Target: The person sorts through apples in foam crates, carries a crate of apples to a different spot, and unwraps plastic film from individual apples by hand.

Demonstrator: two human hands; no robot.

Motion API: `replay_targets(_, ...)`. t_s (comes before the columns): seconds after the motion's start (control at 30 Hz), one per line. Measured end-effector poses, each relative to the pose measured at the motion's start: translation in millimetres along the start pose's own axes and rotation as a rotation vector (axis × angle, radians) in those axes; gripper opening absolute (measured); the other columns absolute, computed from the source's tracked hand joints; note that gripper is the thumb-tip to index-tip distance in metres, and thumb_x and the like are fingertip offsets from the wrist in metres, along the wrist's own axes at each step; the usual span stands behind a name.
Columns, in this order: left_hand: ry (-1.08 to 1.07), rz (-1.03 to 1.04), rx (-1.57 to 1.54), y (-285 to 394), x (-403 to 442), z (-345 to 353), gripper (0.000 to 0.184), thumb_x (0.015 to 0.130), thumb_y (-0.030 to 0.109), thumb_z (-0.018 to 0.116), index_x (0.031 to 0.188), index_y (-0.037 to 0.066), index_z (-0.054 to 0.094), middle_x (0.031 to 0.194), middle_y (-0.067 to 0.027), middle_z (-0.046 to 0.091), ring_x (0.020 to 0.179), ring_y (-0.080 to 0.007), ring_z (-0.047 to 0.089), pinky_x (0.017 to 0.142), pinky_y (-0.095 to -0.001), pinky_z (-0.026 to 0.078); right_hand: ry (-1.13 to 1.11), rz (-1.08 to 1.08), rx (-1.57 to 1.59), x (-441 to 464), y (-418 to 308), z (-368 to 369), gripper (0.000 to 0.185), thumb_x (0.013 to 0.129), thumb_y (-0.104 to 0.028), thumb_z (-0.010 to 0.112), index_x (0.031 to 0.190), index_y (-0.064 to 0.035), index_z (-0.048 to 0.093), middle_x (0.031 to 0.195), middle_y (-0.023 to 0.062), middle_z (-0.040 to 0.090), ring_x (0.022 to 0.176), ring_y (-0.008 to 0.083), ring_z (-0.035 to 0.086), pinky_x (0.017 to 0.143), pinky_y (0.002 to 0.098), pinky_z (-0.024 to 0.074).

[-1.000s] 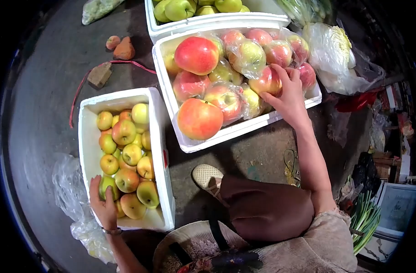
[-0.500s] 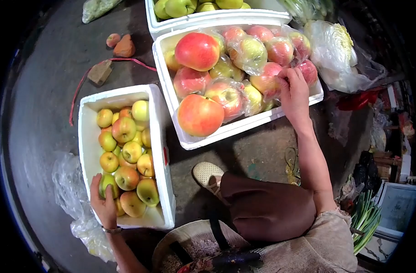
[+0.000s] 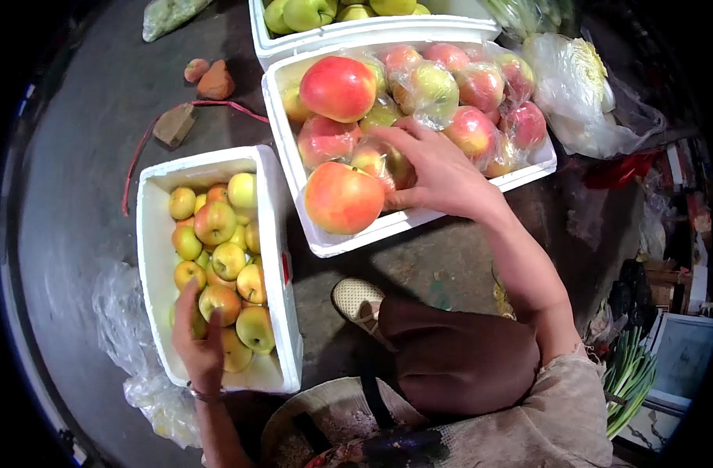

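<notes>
Our right hand [image 3: 446, 168] curved around a film-wrapped, round red-yellow apple [image 3: 380, 161] in the larger white foam box [image 3: 288, 156]; others were wrapped, two large red-orange apples [image 3: 343, 199] looked bare. Our left hand [image 3: 199, 347] lay over small yellow-green apples [image 3: 229, 260] in a smaller white foam box [image 3: 284, 327]. We couldn't tell either grip's closure.

Just beyond the right fingers [image 3: 397, 140], crinkled clear plastic film [image 3: 430, 92] shines over smooth wrapped apples [image 3: 472, 131]; the foam box [image 3: 348, 242] beneath is matt white. Around the left fingers [image 3: 186, 303], bare apples [image 3: 214, 223] gleam softly. Beyond lies a rough, dull block [image 3: 174, 125]. The bracelet [image 3: 205, 396] behind them is possibly metal.
</notes>
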State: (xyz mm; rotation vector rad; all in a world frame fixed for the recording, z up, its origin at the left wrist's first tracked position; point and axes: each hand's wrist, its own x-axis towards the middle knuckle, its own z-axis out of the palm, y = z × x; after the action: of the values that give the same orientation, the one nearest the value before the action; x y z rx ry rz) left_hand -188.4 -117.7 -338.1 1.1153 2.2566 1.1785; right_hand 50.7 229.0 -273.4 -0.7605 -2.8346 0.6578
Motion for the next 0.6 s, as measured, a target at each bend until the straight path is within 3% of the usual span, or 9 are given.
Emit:
replay_targets(0.07, -0.004, 0.258, 0.027, 26.7, 11.4, 26.5, 0.056, 0.084, 0.006, 0.072, 0.136, -0.001, 0.052, 0.135, -0.0195, 0.057, 0.125, -0.0326, 0.055, 0.106, -0.0407, 0.041, -0.086, 0.018, -0.028, 7.1, -5.8, 0.7, 0.083, 0.066, -0.025, 0.084, 0.14, -0.014, 0.048, 0.115, 0.0141, 0.053, 0.108, 0.0364, 0.055, 0.09, 0.0458, 0.0454)
replay_targets(0.2, -0.151, 0.413, 0.039, 116.1, 51.2, 59.4, 0.073, 0.075, 0.013, 0.081, 0.14, 0.002, 0.049, 0.142, -0.0228, 0.049, 0.128, -0.039, 0.049, 0.107, -0.0451, 0.038, 0.045, -0.029, -0.193, 4.9, -11.2, 15.3, 0.085, 0.061, -0.021, 0.086, 0.137, -0.0125, 0.049, 0.112, 0.0144, 0.053, 0.107, 0.0369, 0.056, 0.086, 0.0442, 0.0467)
replay_targets(0.27, -0.163, 0.495, 0.037, 137.4, 64.7, 79.7, 0.071, 0.077, 0.018, 0.079, 0.14, 0.006, 0.05, 0.147, -0.0209, 0.043, 0.129, -0.0384, 0.046, 0.106, -0.0465, 0.037, 0.002, 0.018, -0.105, 5.4, -12.3, 14.1, 0.08, 0.062, -0.023, 0.086, 0.134, -0.0109, 0.052, 0.112, 0.0152, 0.053, 0.107, 0.0375, 0.055, 0.087, 0.0436, 0.0469)
replay_targets(0.37, -0.141, 0.574, 0.199, 144.0, 80.8, 105.9, 0.072, 0.076, 0.017, 0.08, 0.141, 0.01, 0.05, 0.146, -0.0198, 0.044, 0.131, -0.0374, 0.046, 0.109, -0.045, 0.034, 0.074, 0.033, 0.063, 2.3, -6.8, 13.0, 0.075, 0.063, -0.025, 0.086, 0.13, -0.0096, 0.054, 0.114, 0.0163, 0.054, 0.108, 0.0378, 0.055, 0.091, 0.0418, 0.0467)
replay_targets(0.47, -0.15, 0.581, 0.192, 134.7, 88.3, 110.9, 0.066, 0.079, 0.017, 0.077, 0.14, 0.013, 0.051, 0.145, -0.0185, 0.045, 0.128, -0.037, 0.047, 0.105, -0.0446, 0.036, 0.262, 0.078, 0.158, -10.0, 6.7, 1.0, 0.071, 0.066, -0.022, 0.083, 0.13, -0.0056, 0.055, 0.12, 0.0133, 0.057, 0.114, 0.028, 0.057, 0.099, 0.0366, 0.0447)
replay_targets(0.5, -0.129, 0.582, 0.169, 133.8, 87.5, 113.8, 0.06, 0.081, 0.013, 0.073, 0.138, 0.011, 0.053, 0.143, -0.0169, 0.047, 0.124, -0.0357, 0.049, 0.102, -0.0445, 0.037, 0.269, 0.123, 0.36, -15.1, 15.6, -2.1, 0.073, 0.067, -0.023, 0.082, 0.131, -0.0033, 0.055, 0.123, 0.0107, 0.058, 0.115, 0.0225, 0.057, 0.1, 0.0342, 0.0456)
replay_targets(0.53, -0.129, 0.579, 0.168, 132.0, 87.5, 116.4, 0.06, 0.081, 0.013, 0.073, 0.138, 0.011, 0.053, 0.143, -0.0169, 0.047, 0.124, -0.0357, 0.049, 0.102, -0.0445, 0.037, 0.208, 0.219, 0.75, -18.4, 5.7, -13.7, 0.072, 0.072, -0.03, 0.081, 0.133, -0.0035, 0.054, 0.125, 0.0131, 0.059, 0.111, 0.0232, 0.061, 0.096, 0.0346, 0.05)
replay_targets(0.6, -0.155, 0.572, 0.201, 128.6, 87.6, 120.3, 0.057, 0.082, 0.01, 0.07, 0.136, 0.011, 0.054, 0.142, -0.0165, 0.048, 0.121, -0.0354, 0.05, 0.1, -0.0442, 0.038, 0.19, 0.279, 1.046, -24.7, 14.5, -23.2, 0.066, 0.077, -0.029, 0.076, 0.133, -0.0029, 0.054, 0.124, 0.0106, 0.06, 0.109, 0.0206, 0.063, 0.095, 0.0336, 0.0512)
